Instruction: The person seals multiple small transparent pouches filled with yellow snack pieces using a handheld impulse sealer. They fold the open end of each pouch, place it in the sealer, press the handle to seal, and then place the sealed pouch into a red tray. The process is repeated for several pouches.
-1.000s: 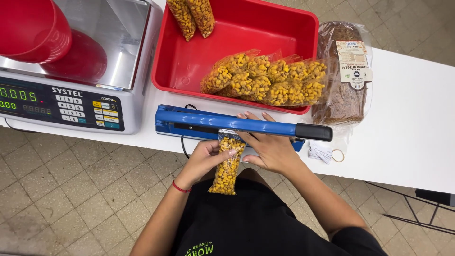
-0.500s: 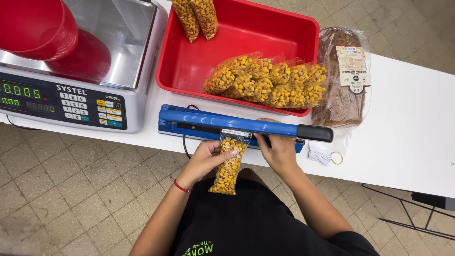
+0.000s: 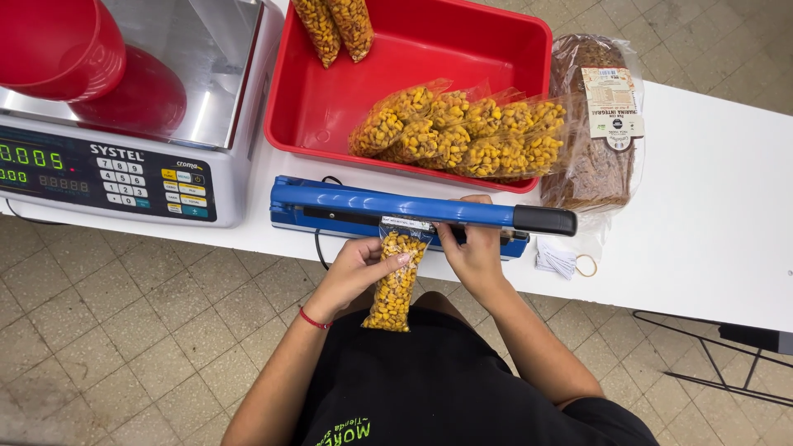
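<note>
While the left hand (image 3: 357,268) pinches a slim clear bag of corn kernels (image 3: 395,275) from the side, its top edge lies under the arm of the blue heat sealer (image 3: 396,207) at the white table's (image 3: 710,239) front edge. Opposite, the right hand (image 3: 475,252) grips the bag's upper corner, fingers curled just below the sealer bar with its black handle. Glossy filled bags (image 3: 471,132) lie heaped in a red plastic tray (image 3: 330,99) behind. A wrapped brown loaf (image 3: 595,165) with a pale rectangular label sits to the right; a steel scale (image 3: 132,124) carrying a red bowl (image 3: 58,49) stands left.
</note>
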